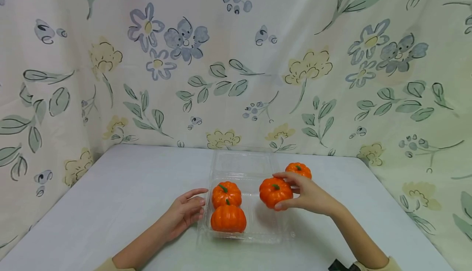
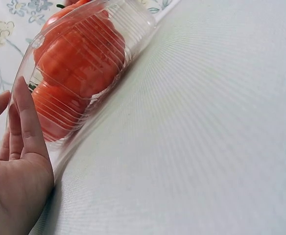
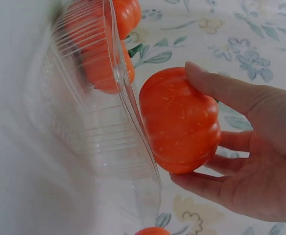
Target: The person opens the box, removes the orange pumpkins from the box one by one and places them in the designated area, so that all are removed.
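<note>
A clear plastic clamshell box [image 1: 259,237] lies on the table with its lid [image 1: 243,162] folded back. Two small orange toy pumpkins, a front pumpkin [image 1: 228,218] and a rear pumpkin [image 1: 226,195], sit in its left half. My right hand [image 1: 309,195] holds a third pumpkin [image 1: 275,193] between thumb and fingers, over the right half of the box; in the right wrist view this held pumpkin [image 3: 179,122] is above the rim. My left hand [image 1: 184,213] has its fingers extended at the box's left wall, and the left wrist view shows the fingers [image 2: 29,122] along that wall.
Another orange pumpkin [image 1: 299,169] stands on the white table [image 1: 147,181] behind my right hand, to the right of the lid. A flower-printed cloth [image 1: 236,58] hangs along the table's back and sides. A dark object [image 1: 341,265] shows by the right sleeve.
</note>
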Available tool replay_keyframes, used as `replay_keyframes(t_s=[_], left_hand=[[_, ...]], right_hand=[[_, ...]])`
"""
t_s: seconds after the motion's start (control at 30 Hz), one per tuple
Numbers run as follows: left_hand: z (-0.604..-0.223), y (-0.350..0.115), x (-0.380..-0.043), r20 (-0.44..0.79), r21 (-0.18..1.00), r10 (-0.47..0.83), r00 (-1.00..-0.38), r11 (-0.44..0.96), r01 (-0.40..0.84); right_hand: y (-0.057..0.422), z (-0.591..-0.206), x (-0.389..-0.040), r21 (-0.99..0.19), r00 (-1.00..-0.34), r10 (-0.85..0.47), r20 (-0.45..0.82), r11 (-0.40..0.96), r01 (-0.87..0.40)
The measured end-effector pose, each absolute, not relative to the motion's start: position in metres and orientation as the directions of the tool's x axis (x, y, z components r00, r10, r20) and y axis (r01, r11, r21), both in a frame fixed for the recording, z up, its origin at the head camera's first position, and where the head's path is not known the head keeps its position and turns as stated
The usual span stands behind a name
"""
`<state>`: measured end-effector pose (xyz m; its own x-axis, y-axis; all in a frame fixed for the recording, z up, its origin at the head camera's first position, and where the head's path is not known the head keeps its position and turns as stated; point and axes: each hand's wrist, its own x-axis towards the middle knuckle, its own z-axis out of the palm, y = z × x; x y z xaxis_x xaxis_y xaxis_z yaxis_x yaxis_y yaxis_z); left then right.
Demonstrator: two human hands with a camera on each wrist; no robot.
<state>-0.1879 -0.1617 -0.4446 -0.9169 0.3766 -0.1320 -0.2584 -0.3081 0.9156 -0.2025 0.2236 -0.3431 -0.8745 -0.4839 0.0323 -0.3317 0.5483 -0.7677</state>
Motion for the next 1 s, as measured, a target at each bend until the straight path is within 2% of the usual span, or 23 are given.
replay_keyframes(t_s=[1.0], left_hand=[[-0.445, -0.163, -0.187, -0.109, 0.917, 0.391, -0.914, -0.314, -0.244]], right_hand=[[0.252, -0.337, -0.214, -0.764, -0.897, -0.435, 0.076, 0.552, -0.332]])
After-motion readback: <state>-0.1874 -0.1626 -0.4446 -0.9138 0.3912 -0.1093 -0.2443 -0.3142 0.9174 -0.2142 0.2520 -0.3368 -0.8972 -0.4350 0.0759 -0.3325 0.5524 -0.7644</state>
